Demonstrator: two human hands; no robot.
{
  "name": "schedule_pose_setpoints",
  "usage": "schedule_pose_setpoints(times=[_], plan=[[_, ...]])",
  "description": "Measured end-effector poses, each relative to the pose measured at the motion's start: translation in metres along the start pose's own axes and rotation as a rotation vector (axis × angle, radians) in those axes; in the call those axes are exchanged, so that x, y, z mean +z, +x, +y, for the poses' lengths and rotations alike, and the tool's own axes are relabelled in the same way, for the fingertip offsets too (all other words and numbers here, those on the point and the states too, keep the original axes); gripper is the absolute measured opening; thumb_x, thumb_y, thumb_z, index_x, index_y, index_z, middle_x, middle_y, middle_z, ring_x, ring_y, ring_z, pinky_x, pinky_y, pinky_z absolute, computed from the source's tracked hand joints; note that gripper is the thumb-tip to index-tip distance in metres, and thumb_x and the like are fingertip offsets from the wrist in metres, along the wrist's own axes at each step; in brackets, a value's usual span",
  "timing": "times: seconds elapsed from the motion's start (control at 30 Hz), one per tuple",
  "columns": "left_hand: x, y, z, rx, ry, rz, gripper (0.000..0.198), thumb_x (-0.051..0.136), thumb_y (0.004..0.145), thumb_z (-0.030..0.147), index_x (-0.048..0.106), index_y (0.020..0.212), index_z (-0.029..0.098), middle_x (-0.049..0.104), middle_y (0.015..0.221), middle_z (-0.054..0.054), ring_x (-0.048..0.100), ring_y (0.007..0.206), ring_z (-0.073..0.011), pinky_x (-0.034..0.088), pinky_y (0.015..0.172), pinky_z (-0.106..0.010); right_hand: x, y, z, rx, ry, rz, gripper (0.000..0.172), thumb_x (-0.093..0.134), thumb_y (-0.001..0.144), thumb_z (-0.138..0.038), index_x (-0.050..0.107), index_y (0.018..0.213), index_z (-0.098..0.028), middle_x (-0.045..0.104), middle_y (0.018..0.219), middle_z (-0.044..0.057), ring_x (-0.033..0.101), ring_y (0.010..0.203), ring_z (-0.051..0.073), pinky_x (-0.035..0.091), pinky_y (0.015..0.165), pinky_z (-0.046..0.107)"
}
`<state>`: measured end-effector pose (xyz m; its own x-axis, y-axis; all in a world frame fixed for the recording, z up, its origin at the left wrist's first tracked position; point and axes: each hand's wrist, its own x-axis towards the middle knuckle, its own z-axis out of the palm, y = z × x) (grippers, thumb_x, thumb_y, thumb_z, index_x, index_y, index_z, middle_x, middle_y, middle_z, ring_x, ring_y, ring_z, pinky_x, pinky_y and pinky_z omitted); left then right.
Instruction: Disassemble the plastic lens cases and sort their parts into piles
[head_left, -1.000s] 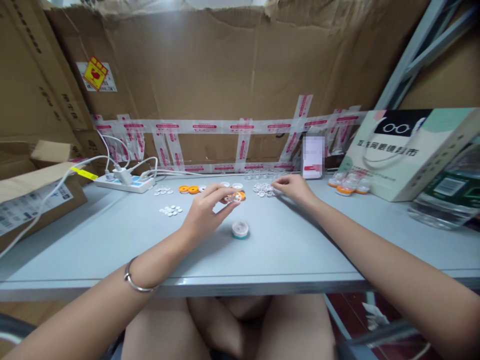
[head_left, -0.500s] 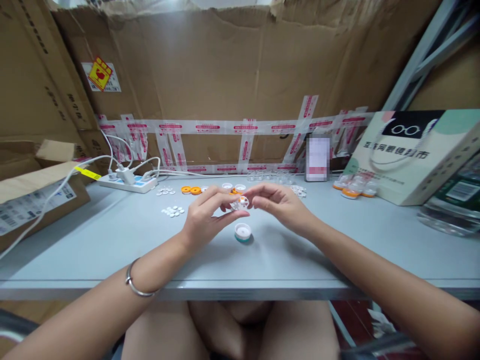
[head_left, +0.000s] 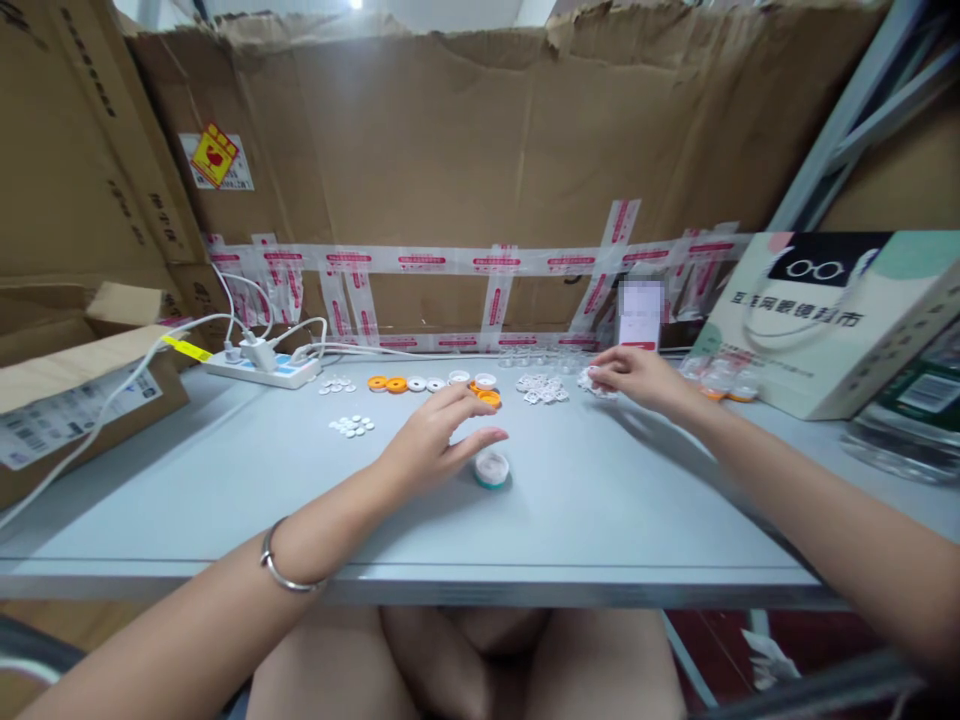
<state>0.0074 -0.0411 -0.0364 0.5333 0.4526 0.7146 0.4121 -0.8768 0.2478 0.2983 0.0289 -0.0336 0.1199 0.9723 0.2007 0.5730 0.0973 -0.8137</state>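
My left hand (head_left: 442,432) hovers with thumb and fingers apart, holding nothing. Just beneath its thumb stands a round white and teal cap (head_left: 492,470), with something pale and partly clear inside. My right hand (head_left: 645,380) reaches to a small heap of white plastic pieces (head_left: 598,384) at the back right. Its fingertips are pinched together at the heap; what lies between them is too small to make out. Beside that heap is a wider pile of small white parts (head_left: 543,390). Orange rings (head_left: 489,398) and white rings (head_left: 459,377) lie beyond my left hand.
White discs (head_left: 352,427) lie to the left, near a power strip (head_left: 264,370) with cables. Clear domes (head_left: 536,357) line the back. A phone (head_left: 640,315) leans against the cardboard. On the right are a paper bag (head_left: 810,330) and a large bottle (head_left: 911,400); an open carton (head_left: 82,400) is left.
My left hand has let go of the clear and white piece it held and opened. My right hand has moved right and away to the white heap. The cap now has something pale in it.
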Motion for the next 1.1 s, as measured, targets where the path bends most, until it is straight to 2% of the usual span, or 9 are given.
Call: schedule_pose_setpoints(times=[0.1,0.23,0.33,0.43,0.57,0.63,0.73,0.83,1.1], plan=[[0.0,-0.001,0.0,-0.047,-0.01,-0.058,0.016,0.051,0.087,0.028,0.061,0.092,0.017,0.062,0.09,-0.007,0.058,0.086,-0.0163,0.046,0.078,-0.029,-0.01,0.015,0.027,0.012,-0.11,-0.021,0.004,0.063,0.067,-0.017,0.061,0.068,-0.014,0.06,0.053,0.003,0.055,0.05,0.014,0.041,0.053,0.027],[0.0,-0.001,-0.001,-0.093,-0.032,-0.105,0.018,0.051,0.086,0.029,0.061,0.091,0.016,0.061,0.089,-0.007,0.057,0.085,-0.0166,0.045,0.078,-0.029,-0.005,0.018,0.038,-0.014,-0.131,-0.042,0.008,0.065,0.065,-0.019,0.065,0.071,-0.014,0.063,0.057,0.004,0.056,0.054,0.015,0.04,0.054,0.027],[0.0,-0.001,-0.001,-0.116,-0.072,-0.145,0.023,0.059,0.08,0.034,0.06,0.093,0.015,0.06,0.09,-0.007,0.056,0.085,-0.0171,0.045,0.076,-0.029,-0.002,0.019,0.04,-0.03,-0.163,-0.04,0.01,0.066,0.064,-0.022,0.067,0.071,-0.015,0.062,0.056,0.003,0.054,0.052,0.015,0.038,0.052,0.028],[-0.002,-0.001,0.0,-0.149,-0.089,-0.211,0.04,0.073,0.065,0.039,0.058,0.094,0.016,0.058,0.09,-0.006,0.055,0.084,-0.0182,0.046,0.073,-0.029,-0.004,0.02,0.038,-0.037,-0.2,-0.009,0.017,0.067,0.064,-0.026,0.068,0.075,-0.014,0.057,0.052,0.001,0.049,0.049,0.014,0.035,0.051,0.028],[-0.002,-0.003,0.002,-0.231,-0.077,-0.343,0.053,0.078,0.052,0.047,0.055,0.088,0.017,0.058,0.089,-0.004,0.054,0.081,-0.0189,0.046,0.069,-0.03,0.001,0.006,0.015,-0.105,-0.216,0.037,0.03,0.064,0.068,-0.04,0.065,0.085,-0.016,0.053,0.056,0.0,0.046,0.051,0.013,0.033,0.05,0.027],[-0.001,-0.004,0.002,-0.269,-0.054,-0.41,0.053,0.076,0.051,0.052,0.054,0.084,0.017,0.057,0.086,-0.004,0.053,0.077,-0.0183,0.045,0.066,-0.029,0.011,-0.012,-0.009,-0.196,-0.19,-0.087,0.032,0.062,0.068,-0.047,0.064,0.08,-0.017,0.055,0.061,0.001,0.048,0.055,0.013,0.035,0.052,0.027],[0.002,-0.005,0.0,-0.301,-0.008,-0.453,0.048,0.073,0.055,0.055,0.055,0.077,0.016,0.056,0.08,-0.003,0.052,0.074,-0.0177,0.042,0.062,-0.027,0.035,-0.046,-0.047,-0.326,-0.136,-0.435,0.036,0.064,0.066,-0.05,0.063,0.08,-0.017,0.057,0.066,0.001,0.05,0.062,0.013,0.038,0.057,0.026],[0.004,-0.005,-0.002,-0.323,-0.011,-0.465,0.041,0.071,0.061,0.051,0.054,0.074,0.015,0.056,0.077,-0.002,0.051,0.072,-0.0166,0.04,0.06,-0.025,0.058,-0.07,-0.069,-0.45,-0.142,-0.614,0.043,0.072,0.058,-0.046,0.061,0.089,-0.018,0.056,0.074,0.0,0.05,0.067,0.013,0.039,0.059,0.024],[0.004,-0.005,-0.006,-0.435,-0.106,-0.475,0.032,0.068,0.064,0.042,0.055,0.075,0.015,0.059,0.076,-0.001,0.052,0.071,-0.0158,0.038,0.059,-0.024,0.076,-0.077,-0.063,-0.434,0.013,-0.661,0.022,0.066,0.067,-0.031,0.055,0.079,-0.016,0.056,0.072,0.0,0.051,0.067,0.012,0.042,0.063,0.025]])
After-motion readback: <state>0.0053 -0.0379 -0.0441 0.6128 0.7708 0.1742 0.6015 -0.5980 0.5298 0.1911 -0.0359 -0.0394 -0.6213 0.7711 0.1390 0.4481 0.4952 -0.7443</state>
